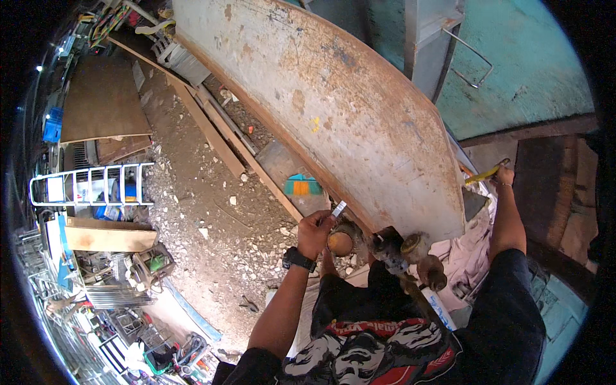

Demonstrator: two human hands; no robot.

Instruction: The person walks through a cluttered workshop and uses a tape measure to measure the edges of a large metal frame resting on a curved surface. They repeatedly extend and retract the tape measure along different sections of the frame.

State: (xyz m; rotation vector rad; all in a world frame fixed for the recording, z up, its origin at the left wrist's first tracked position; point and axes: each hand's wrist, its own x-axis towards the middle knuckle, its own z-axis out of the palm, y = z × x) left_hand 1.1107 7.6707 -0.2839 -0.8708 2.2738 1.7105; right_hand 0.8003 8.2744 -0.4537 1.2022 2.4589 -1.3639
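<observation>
My left hand (314,232), with a black watch on the wrist, is closed around a small whitish strip (339,208) with dark marks; its exact kind is unclear. That hand hovers by the lower edge of a large, rust-stained pale metal panel (333,83). Out to the right, my right hand (505,175) is closed on a slim yellow tool (482,175) with a darker end, reaching toward the panel's right corner. Its kind is too small to make out. Below the panel, between my arms, are rusty round metal parts (431,273) and a brownish ball-like piece (340,243).
Long wooden boards (212,131) lie along the panel's left side on rubble-strewn ground (218,212). A teal brush with orange bristles (303,185) rests near the left hand. Further left are a ladder (96,184) and cluttered tools. Turquoise metal (520,70) stands at right.
</observation>
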